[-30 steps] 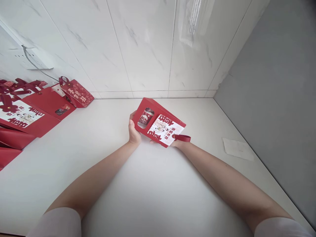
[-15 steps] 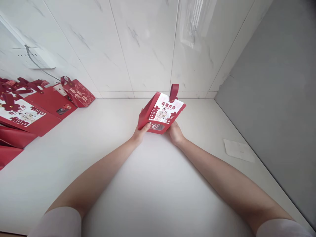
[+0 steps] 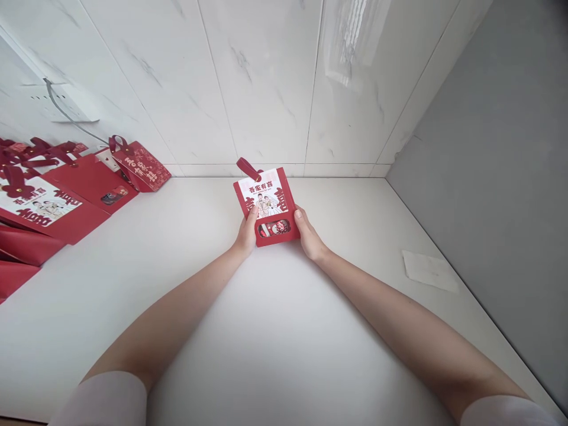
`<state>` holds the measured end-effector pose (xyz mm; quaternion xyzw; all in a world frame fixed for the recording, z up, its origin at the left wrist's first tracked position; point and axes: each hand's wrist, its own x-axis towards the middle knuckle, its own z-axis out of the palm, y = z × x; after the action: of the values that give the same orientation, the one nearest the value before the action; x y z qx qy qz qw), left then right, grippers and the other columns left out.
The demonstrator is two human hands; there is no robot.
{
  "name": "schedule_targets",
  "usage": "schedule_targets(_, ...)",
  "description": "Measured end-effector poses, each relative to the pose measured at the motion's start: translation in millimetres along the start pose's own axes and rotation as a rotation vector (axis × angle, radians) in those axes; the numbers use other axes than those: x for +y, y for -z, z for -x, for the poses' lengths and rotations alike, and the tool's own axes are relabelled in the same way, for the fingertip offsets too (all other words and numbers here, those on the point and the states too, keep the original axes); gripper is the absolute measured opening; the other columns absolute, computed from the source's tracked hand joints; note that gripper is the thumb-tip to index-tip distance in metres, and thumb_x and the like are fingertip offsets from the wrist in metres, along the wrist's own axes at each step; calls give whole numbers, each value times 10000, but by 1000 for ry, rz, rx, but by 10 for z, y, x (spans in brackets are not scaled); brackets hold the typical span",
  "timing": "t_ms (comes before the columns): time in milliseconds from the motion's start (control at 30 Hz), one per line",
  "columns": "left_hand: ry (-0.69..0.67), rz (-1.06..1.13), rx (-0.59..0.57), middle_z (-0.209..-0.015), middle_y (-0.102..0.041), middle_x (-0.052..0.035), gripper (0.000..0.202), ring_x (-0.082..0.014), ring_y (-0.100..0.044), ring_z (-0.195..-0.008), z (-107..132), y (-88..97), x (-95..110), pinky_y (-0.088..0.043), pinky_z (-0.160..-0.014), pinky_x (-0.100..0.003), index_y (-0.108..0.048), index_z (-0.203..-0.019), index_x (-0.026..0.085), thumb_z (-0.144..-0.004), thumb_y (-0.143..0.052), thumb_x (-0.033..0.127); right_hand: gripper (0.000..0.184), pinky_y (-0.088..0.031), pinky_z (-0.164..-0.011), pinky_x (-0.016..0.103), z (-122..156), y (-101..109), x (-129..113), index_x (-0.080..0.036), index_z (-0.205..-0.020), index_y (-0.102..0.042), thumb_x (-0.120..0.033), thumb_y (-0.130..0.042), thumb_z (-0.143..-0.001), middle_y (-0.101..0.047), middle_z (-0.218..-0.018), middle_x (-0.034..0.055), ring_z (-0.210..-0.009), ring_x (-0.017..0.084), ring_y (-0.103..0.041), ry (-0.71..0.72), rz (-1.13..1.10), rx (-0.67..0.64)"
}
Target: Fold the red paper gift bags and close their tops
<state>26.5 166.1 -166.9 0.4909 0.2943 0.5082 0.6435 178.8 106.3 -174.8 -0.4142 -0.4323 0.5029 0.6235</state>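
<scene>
A small red gift box [image 3: 268, 206] stands upright on the white counter [image 3: 275, 331], its front toward me. It bears a white label with a cartoon couple, a clear window with a red can behind it, and a red strap handle [image 3: 249, 169] on top. My left hand [image 3: 247, 234] grips the box's left edge, thumb on the front. My right hand [image 3: 309, 236] grips its right edge in the same way.
Several more red gift boxes and bags [image 3: 53, 195] lie in a pile at the far left of the counter. A white paper sheet [image 3: 429, 270] lies at the right near the grey wall [image 3: 501, 177]. A marble-tiled wall [image 3: 248, 83] with a socket and cable [image 3: 66, 112] rises behind.
The box has been turned from lying tilted in my hands to standing upright facing me. It moved a little left, and the handle swung from right to top left.
</scene>
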Motion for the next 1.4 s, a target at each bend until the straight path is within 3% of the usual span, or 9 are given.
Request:
schedule_targets(100, 21, 15, 11, -1256, -671, -106, 537, -324, -613, -1196, -20, 50, -38, -523, -1008, -459, -590, -1266, 157, -897, -515, 540, 537, -328, -1166, 376, 27, -1, 5, -322, -1335, -544, -652, -464, -920, -528, -1442, -17, -1359, 185, -449, 81, 86, 6)
schedule_targets(233, 9, -10, -19, -1322, -634, -74, 515, -295, -590, -1233, -28, 88, -46, -501, -1037, -439, -517, -1348, 196, -898, -526, 447, 519, -391, -1108, 396, -25, 69, 51, -295, -1216, -636, -674, -475, -899, -662, -1263, -3, -1200, 212, -583, 23, 124, 70)
schedule_targets(333, 0, -67, -57, -1354, -611, -65, 532, -284, -570, -1259, -26, 93, -19, -472, -1066, -420, -504, -1374, 215, -907, -531, 469, 522, -414, -1078, 402, -66, 111, 67, -277, -1154, -664, -686, -472, -891, -702, -1176, 0, -1119, 217, -623, -1, 149, 64)
schedule_targets(700, 35, -103, -81, -1394, -577, -82, 574, -300, -554, -1272, -45, 142, -35, -453, -1068, -443, -477, -1406, 215, -918, -524, 513, 556, -401, -1079, 403, -51, 100, 28, -282, -1203, -644, -655, -306, -966, -662, -1276, 0, -1203, 226, -583, 66, 312, 25)
schedule_targets(1333, 48, -107, -96, -1384, -586, -72, 568, -297, -563, -1259, -37, 139, -20, -456, -1064, -431, -503, -1393, 230, -910, -534, 529, 571, -433, -1040, 391, -81, 133, 51, -252, -1201, -616, -680, -337, -945, -681, -1236, 30, -1152, 230, -611, 15, 322, 44)
schedule_targets(1400, 78, -108, -55, -1347, -614, -82, 563, -296, -594, -1217, -56, 151, -12, -481, -1031, -420, -535, -1359, 214, -894, -554, 532, 571, -434, -1041, 386, -96, 142, 50, -251, -1232, -607, -679, -378, -933, -667, -1263, 39, -1164, 233, -604, 0, 299, 56)
